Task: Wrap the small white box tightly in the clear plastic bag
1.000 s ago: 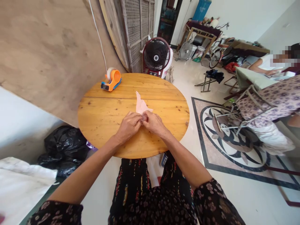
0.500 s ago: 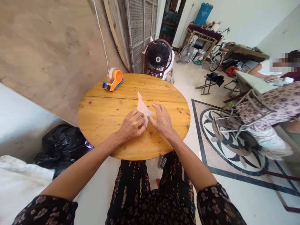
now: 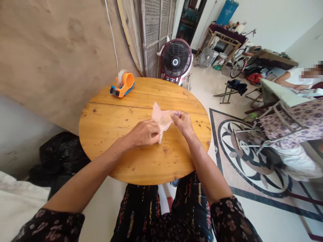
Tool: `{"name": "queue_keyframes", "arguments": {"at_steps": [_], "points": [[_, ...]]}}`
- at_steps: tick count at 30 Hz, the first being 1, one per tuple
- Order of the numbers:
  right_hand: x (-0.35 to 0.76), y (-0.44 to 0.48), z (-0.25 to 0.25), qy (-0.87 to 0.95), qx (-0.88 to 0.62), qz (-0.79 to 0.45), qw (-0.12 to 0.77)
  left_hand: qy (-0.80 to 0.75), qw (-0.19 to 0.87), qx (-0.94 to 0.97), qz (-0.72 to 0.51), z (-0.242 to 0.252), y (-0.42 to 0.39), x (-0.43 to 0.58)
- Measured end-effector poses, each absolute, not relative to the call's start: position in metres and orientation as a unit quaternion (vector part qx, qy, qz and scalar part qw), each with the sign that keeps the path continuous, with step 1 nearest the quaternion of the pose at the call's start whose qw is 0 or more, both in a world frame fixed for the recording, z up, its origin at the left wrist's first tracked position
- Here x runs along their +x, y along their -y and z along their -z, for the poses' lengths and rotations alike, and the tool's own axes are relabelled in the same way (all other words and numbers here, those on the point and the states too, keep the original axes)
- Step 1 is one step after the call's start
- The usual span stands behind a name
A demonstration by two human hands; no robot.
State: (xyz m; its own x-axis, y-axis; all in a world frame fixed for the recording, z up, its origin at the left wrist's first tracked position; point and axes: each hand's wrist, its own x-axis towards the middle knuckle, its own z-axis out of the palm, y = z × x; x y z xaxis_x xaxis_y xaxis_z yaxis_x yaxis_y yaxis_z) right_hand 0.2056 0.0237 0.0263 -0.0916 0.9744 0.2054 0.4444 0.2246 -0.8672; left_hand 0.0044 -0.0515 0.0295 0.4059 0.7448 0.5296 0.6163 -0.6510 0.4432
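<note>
A thin, crumpled, pale pink sheet, perhaps plastic film or light cloth, is spread between my hands over the round wooden table. My left hand pinches its near left edge, fingers curled together. At the sheet's right corner, my right hand grips between thumb and fingers. One corner of the sheet sticks up at the far left, and wood tone shows faintly through the middle. An orange tape dispenser with a roll of clear tape stands at the table's far left.
Behind the table is a dark red fan. A large wooden board leans on the left, with a black plastic bag below. On the right, a person sits by a cloth-covered table; a folding stool stands nearer.
My right hand has closed on the sheet's right corner and pulled it right, so the sheet is opened wider. My left hand stays at the near edge. The view has shifted slightly.
</note>
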Motion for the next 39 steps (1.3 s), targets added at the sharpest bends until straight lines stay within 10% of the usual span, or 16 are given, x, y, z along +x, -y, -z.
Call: {"name": "queue_keyframes", "arguments": {"at_steps": [39], "points": [[0.216,-0.026,-0.028,0.574,-0.469,-0.463,0.486,-0.507,-0.006,0.847,-0.16,-0.032,0.038,0.041]]}}
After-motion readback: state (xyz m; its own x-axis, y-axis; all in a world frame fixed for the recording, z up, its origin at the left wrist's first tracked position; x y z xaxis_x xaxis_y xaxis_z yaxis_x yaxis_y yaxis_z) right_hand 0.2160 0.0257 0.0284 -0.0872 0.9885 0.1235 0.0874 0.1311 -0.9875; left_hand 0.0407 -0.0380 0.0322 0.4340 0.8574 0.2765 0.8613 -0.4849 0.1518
